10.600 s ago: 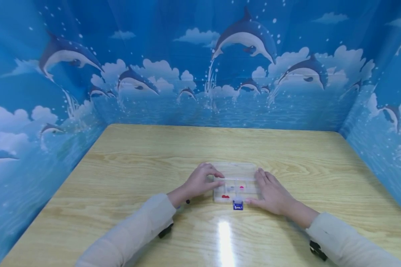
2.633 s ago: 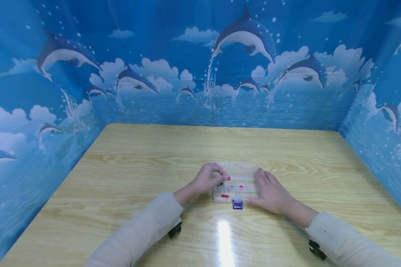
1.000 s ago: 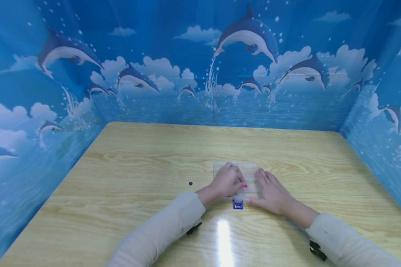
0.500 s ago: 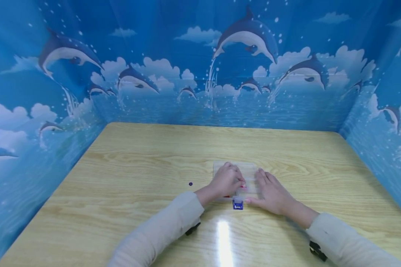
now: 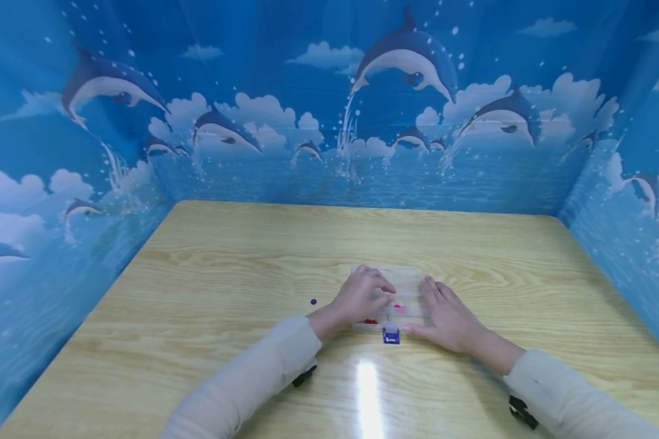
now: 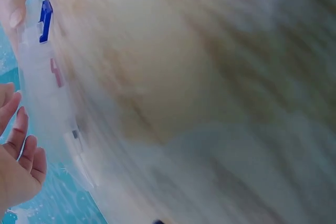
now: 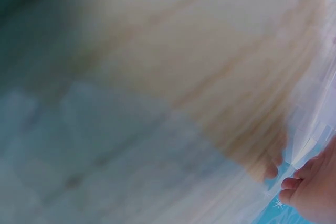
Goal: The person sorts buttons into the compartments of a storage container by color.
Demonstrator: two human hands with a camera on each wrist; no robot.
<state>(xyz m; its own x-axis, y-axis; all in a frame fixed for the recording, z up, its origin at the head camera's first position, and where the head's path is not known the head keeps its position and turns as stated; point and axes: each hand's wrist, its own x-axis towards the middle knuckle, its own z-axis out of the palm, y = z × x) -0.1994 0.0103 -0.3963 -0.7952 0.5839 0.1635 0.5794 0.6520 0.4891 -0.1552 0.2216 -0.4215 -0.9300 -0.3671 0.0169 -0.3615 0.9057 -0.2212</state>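
Observation:
A clear plastic compartment box (image 5: 414,321) lies on the table, its clear lid (image 5: 406,277) folded back behind it and a blue latch (image 5: 391,336) at the front. Pink pieces (image 5: 399,306) sit in a middle compartment. Red pieces (image 5: 370,321) show in the front left one. My left hand (image 5: 357,297) hovers over the box's left part, hiding some compartments; in the left wrist view its fingers (image 6: 19,129) are apart with nothing seen between them. My right hand (image 5: 451,320) rests along the box's right side, fingers mostly straight, thumb at the front edge by the latch.
One small dark round piece (image 5: 313,302) lies on the wooden table (image 5: 241,256) left of the box, behind the left forearm. A blue dolphin-print curtain (image 5: 285,171) surrounds the table's back and sides.
My left hand, which pinched a pink piece over the box, has let it go into a middle compartment and drawn back to the left. The right hand has stayed put.

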